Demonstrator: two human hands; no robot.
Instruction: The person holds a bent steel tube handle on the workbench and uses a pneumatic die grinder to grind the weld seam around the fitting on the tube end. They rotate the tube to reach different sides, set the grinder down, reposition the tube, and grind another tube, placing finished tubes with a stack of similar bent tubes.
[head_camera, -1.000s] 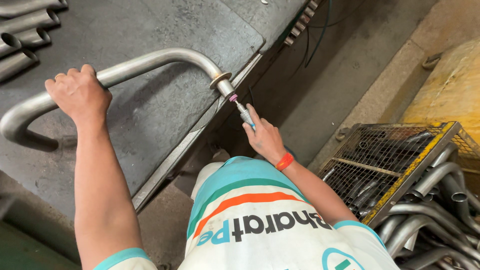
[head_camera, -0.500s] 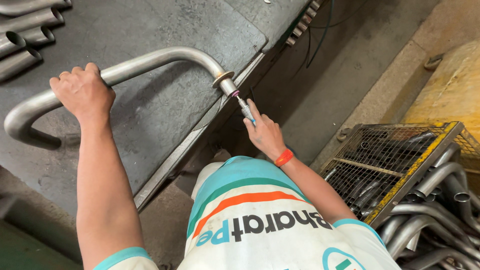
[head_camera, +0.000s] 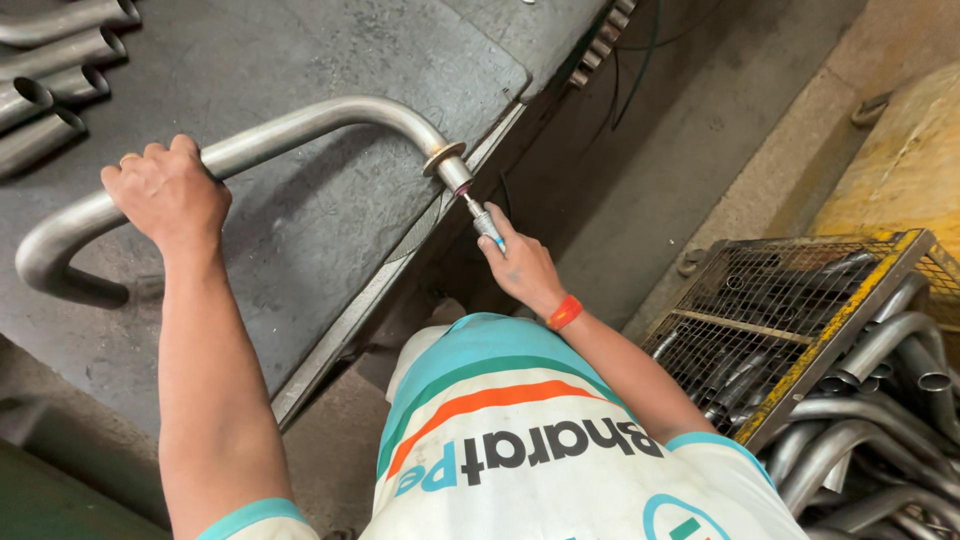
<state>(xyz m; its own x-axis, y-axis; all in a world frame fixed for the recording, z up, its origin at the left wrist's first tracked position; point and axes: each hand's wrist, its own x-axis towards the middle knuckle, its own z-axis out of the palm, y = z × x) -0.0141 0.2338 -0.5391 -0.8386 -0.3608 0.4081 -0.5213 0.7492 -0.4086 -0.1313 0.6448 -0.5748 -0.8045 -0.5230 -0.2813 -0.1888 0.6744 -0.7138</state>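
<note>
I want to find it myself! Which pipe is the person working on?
Look at the big dark metal table. One long curved grey steel pipe lies across it, gripped by the left hand. Unlike the short pipes stacked in the corner, it has a flanged end.

The left hand (head_camera: 168, 190) is closed in a fist, arm stretched forward. The right hand (head_camera: 520, 265) is curled shut, wrist bent inward.

1. One long bent grey steel pipe with a flanged end (head_camera: 300, 125) lies on the dark metal surface (head_camera: 300, 230).
2. Four shorter grey steel tubes (head_camera: 60, 50) lie at that surface's top left corner.
3. One slim metal pen-shaped tool (head_camera: 486, 222).
4. One yellow-framed wire-mesh crate (head_camera: 800, 320), holding too many curved pipes to count.
5. One red wristband (head_camera: 564, 312).
</note>
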